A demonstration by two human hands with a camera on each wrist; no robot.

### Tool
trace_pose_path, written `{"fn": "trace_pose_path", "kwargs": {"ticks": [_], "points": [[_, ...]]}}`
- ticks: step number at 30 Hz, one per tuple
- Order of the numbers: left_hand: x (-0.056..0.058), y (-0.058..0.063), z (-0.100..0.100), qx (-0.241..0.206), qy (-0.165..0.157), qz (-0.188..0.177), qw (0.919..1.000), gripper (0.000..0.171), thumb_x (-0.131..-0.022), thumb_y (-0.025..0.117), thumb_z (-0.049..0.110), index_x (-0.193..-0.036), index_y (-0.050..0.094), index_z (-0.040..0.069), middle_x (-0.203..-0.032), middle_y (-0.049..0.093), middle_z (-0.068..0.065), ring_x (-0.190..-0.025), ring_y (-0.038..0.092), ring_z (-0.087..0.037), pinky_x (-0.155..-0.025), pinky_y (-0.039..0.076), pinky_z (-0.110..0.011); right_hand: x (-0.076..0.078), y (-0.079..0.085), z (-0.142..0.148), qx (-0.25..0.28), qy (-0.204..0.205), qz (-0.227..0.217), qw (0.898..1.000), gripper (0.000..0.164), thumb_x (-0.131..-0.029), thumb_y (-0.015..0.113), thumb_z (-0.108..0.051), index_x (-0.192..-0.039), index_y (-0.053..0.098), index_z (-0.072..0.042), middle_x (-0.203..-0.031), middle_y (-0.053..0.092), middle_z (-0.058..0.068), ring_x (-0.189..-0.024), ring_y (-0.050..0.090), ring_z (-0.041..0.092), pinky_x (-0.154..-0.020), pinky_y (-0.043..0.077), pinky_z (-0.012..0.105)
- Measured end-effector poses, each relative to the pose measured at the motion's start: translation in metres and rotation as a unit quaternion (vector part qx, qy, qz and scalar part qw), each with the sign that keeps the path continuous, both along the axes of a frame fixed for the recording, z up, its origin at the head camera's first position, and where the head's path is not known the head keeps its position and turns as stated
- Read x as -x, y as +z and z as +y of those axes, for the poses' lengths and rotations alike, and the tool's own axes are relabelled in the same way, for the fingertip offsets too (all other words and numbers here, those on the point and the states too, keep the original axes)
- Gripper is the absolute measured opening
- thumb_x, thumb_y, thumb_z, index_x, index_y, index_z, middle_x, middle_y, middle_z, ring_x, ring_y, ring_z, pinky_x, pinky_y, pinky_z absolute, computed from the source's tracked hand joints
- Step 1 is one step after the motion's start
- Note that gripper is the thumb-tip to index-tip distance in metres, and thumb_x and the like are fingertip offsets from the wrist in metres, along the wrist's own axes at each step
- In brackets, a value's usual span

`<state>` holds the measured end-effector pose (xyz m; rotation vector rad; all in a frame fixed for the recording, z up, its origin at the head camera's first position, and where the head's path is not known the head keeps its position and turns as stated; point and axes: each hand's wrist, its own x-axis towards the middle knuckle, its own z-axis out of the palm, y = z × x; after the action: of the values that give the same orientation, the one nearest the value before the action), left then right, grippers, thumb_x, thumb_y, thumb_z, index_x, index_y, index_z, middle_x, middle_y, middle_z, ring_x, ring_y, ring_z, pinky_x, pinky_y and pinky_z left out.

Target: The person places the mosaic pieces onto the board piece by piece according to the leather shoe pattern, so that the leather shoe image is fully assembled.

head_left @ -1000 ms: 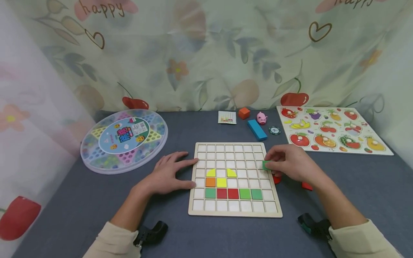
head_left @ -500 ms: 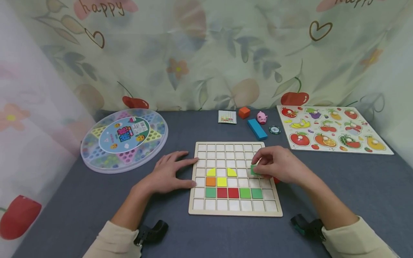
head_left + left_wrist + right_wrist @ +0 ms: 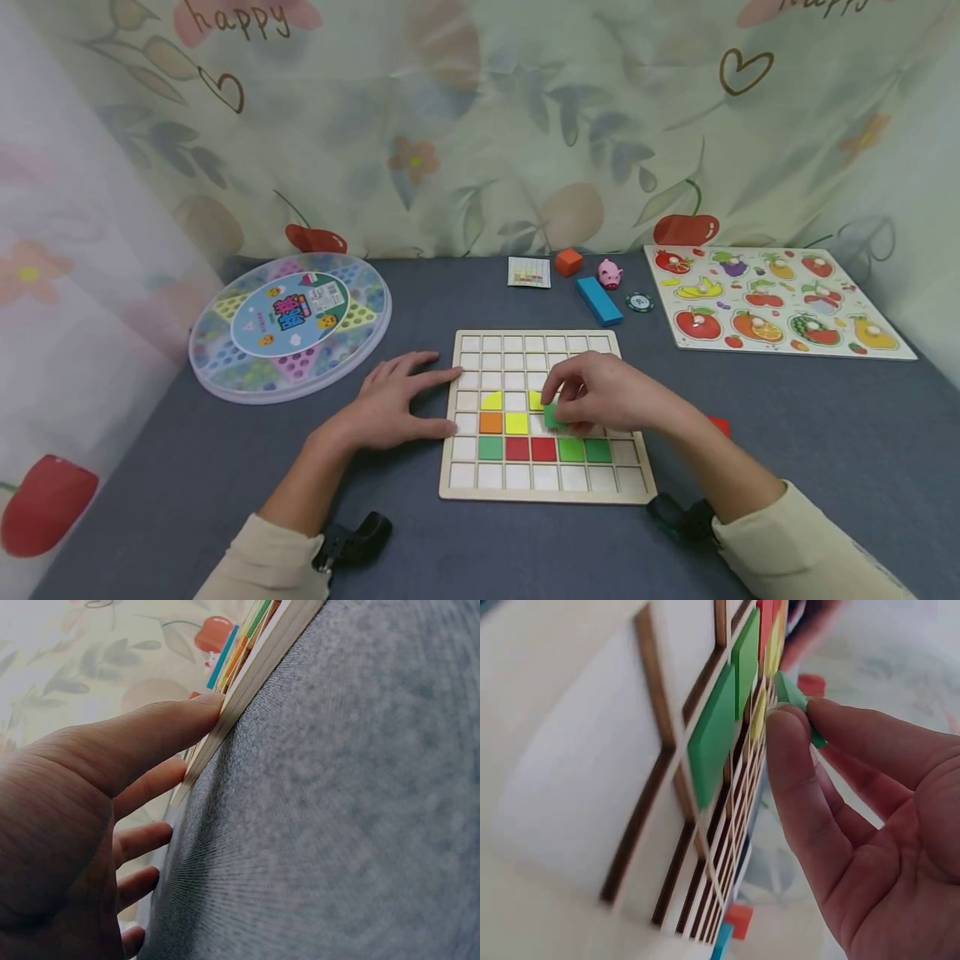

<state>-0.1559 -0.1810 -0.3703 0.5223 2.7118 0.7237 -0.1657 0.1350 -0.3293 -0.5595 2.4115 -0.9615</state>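
A wooden grid board [image 3: 543, 498] lies on the dark tabletop, with coloured tiles set in some of its squares. One row holds green, red, red and green tiles; above it sit an orange tile [image 3: 491, 423], a yellow tile [image 3: 516, 423] and two curved yellow pieces. My left hand [image 3: 393, 404] rests at the board's left edge, its fingers spread, with thumb and a fingertip touching the rim. Over the middle of the board, my right hand [image 3: 607, 396] pinches a green tile [image 3: 791, 694] between thumb and finger. That hand hides several squares on the right.
Behind the board lie a pattern card [image 3: 528, 272], an orange cube [image 3: 568, 262], a pink pig figure [image 3: 609, 273], a blue block [image 3: 599, 301] and a poker chip [image 3: 640, 302]. A round game board [image 3: 288, 329] is at left, a fruit puzzle [image 3: 780, 304] at right. A red piece [image 3: 718, 425] shows beyond the right forearm.
From the board's right edge, my right hand has carried the green tile leftward to beside the right-hand curved yellow piece. My left hand has stayed at the left rim.
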Motion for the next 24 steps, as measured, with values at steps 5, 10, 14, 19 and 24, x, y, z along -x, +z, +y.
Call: {"fn": "trace_pose_path", "kwargs": {"ticks": [5,10,14,19,24], "points": [[-0.001,0.001,0.001,-0.001,0.000,-0.003,1.0000,0.077,-0.089,0.075,0.055,-0.156,0.047,0.032,-0.169,0.027,-0.009,-0.156,0.016,-0.041,-0.124,0.008,-0.068,-0.001,-0.003,-0.012,-0.014,0.020,0.019,1.000,0.007,-0.090,0.073,-0.004,-0.093,0.075,-0.010,-0.077,0.067,0.002,-0.063,0.063,0.015,-0.064,0.054,0.030],[-0.001,0.001,0.001,-0.001,0.002,-0.004,1.0000,0.077,-0.088,0.076,0.054,-0.156,0.047,0.033,-0.169,0.027,-0.009,-0.156,0.016,-0.041,-0.123,0.009,-0.069,-0.001,-0.003,-0.018,-0.028,0.018,0.038,0.999,0.011,-0.089,0.073,-0.002,-0.091,0.076,-0.012,-0.072,0.064,0.001,-0.061,0.059,0.015,-0.064,0.050,0.031],[-0.001,0.001,0.000,-0.003,0.002,-0.003,1.0000,0.076,-0.089,0.076,0.054,-0.156,0.047,0.033,-0.169,0.027,-0.009,-0.156,0.016,-0.041,-0.123,0.009,-0.069,-0.001,-0.002,-0.022,-0.038,0.020,0.051,0.998,0.012,-0.088,0.073,-0.002,-0.090,0.077,-0.013,-0.071,0.064,0.001,-0.064,0.058,0.015,-0.063,0.049,0.030],[-0.001,0.000,0.000,-0.004,0.000,-0.004,1.0000,0.076,-0.089,0.075,0.055,-0.156,0.047,0.033,-0.169,0.027,-0.009,-0.157,0.016,-0.041,-0.124,0.007,-0.068,-0.002,-0.003,-0.026,-0.056,0.014,0.055,0.997,0.011,-0.089,0.075,-0.003,-0.089,0.077,-0.014,-0.076,0.066,0.000,-0.072,0.058,0.017,-0.064,0.050,0.029],[0.000,0.001,0.000,-0.005,0.001,-0.005,1.0000,0.076,-0.089,0.075,0.054,-0.156,0.048,0.032,-0.169,0.027,-0.009,-0.157,0.015,-0.041,-0.124,0.005,-0.067,-0.003,-0.003,-0.030,-0.077,0.013,0.069,0.995,0.011,-0.088,0.078,-0.005,-0.091,0.078,-0.015,-0.080,0.067,-0.002,-0.080,0.057,0.017,-0.067,0.050,0.029]]}}
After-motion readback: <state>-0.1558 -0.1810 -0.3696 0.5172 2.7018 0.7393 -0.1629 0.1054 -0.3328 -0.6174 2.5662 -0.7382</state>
